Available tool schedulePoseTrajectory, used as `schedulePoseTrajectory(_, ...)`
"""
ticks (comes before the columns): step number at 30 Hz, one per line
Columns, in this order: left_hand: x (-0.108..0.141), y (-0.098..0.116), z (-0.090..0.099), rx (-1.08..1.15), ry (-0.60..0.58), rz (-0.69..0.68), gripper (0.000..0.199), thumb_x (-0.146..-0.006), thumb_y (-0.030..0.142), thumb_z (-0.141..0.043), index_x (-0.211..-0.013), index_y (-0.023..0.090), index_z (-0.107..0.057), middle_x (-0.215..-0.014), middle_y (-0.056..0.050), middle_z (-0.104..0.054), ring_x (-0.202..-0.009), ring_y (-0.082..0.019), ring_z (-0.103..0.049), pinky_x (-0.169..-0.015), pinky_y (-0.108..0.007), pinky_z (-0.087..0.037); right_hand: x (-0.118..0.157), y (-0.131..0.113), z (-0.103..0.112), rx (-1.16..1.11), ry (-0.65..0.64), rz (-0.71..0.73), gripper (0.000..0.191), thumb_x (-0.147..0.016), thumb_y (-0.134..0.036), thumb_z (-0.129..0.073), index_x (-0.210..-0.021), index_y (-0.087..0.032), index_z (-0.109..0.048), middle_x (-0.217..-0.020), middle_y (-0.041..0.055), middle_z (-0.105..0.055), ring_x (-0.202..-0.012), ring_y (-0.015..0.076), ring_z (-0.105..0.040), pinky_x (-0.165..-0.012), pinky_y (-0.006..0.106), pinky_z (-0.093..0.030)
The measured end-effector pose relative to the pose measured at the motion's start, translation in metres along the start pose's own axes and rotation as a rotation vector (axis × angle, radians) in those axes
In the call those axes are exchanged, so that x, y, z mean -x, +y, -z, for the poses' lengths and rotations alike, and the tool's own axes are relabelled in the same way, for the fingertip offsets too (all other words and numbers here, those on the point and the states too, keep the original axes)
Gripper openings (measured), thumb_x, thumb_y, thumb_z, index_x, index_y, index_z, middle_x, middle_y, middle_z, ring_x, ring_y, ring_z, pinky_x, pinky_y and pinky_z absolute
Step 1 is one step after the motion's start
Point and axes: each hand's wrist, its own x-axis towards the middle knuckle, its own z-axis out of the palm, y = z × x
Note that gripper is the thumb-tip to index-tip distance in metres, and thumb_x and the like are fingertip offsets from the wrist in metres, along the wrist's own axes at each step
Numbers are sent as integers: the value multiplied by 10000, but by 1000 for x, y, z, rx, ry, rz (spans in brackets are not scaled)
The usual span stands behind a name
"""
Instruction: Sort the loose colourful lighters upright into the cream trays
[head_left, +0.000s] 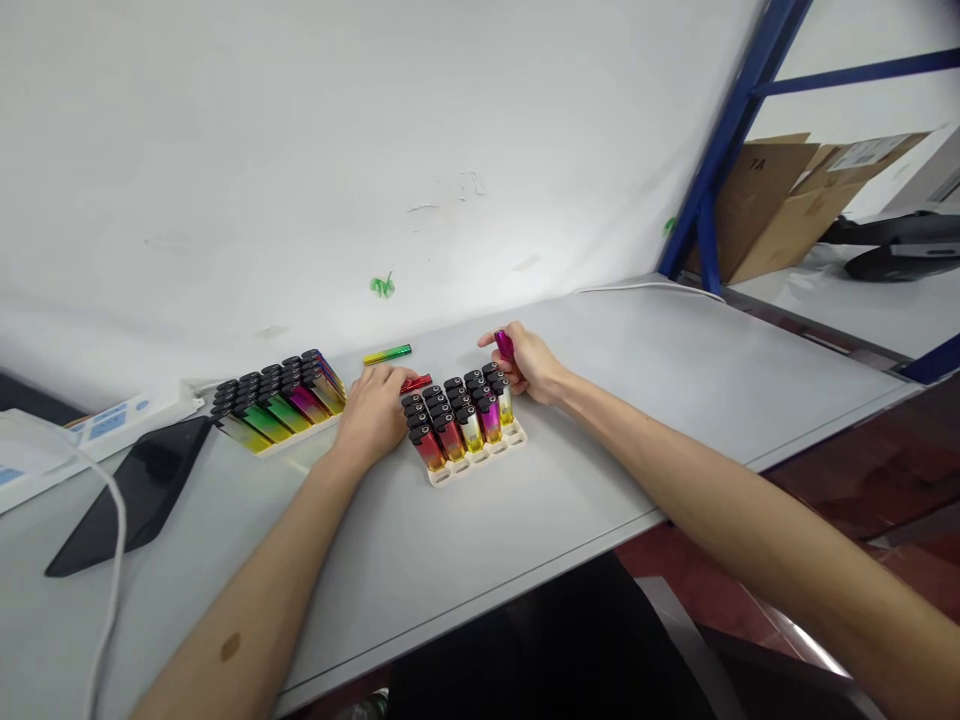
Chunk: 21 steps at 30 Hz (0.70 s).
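My right hand (531, 362) is closed around a purple lighter casing (504, 346) behind the right end of a white rack (480, 457). That rack holds several black-topped lighters (448, 438) in red, clear-yellow and purple; its front row has bare holes. Left of the rack, my left hand (373, 412) has its fingers curled at a red casing (416, 383), gripping its near end. Behind that hand a green-yellow casing (388, 354) lies flat. A second group of lighters (277, 413), green, purple and yellow, stands in another rack at the left.
A black tablet-like slab (154, 480) and a white cable (118, 540) lie at the left, beside a white box (112, 427). A white wall rises behind the table (480, 560). Blue shelving (716, 150) and cardboard boxes (787, 210) stand at the right.
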Motion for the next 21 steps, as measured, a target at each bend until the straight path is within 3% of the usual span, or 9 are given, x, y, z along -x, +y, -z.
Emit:
schedulePoseTrajectory(9, 2, 7, 5, -10, -5, 5, 309, -865, 221, -481, -1130, 219, -639, -1169, -130, -659, -1125, -337, -532, -908, -484, -433, 0, 0, 2, 34, 41, 59, 372, -930, -535, -391, -940, -208, -569, -535, -73, -319, -424, 94, -210, -398, 215, -141)
schedulePoseTrajectory(15, 1, 10, 6, 3, -31, 21, 382, -844, 222, -501, -1205, 186, -622, -1203, -136, -689, -1162, -356, -546, -938, -501, -420, 3, -2, 0, 51, 31, 126, 193, -896, -391, -371, -969, -266, -498, -503, -90, -335, -402, 95, -212, -395, 190, -123)
schedulePoseTrajectory(21, 2, 10, 9, -4, -31, 44, 462, -844, 215, -490, -1295, 190, -581, -1277, -146, -673, -1209, -361, -546, -965, -505, -427, 2, -1, 1, 54, 61, 86, 204, -893, -397, -365, -939, -254, -505, -521, -82, -336, -410, 98, -227, -391, 188, -145)
